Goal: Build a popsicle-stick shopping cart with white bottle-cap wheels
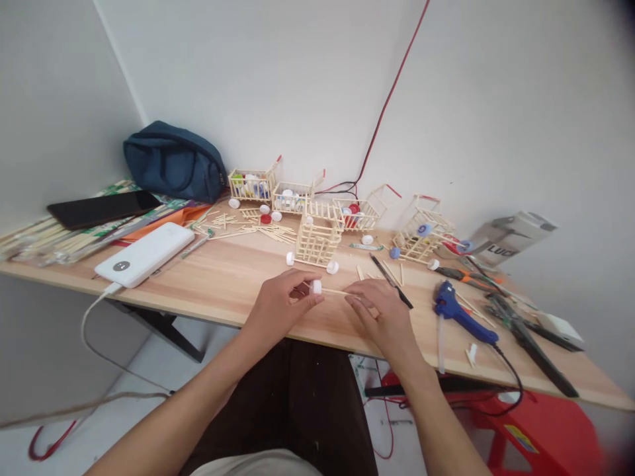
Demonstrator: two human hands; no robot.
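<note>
one round white cap (317, 287) meets a thin, pale stick (335, 291).

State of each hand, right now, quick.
Left hand: closed, holding a white cap.
Right hand: closed, holding a thin stick.

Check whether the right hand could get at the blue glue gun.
Likely yes: the glue gun lies to the right of the right hand, with only a black pen lying flat near the way. That hand seems to hold a thin stick, though, and might need to release it.
</note>
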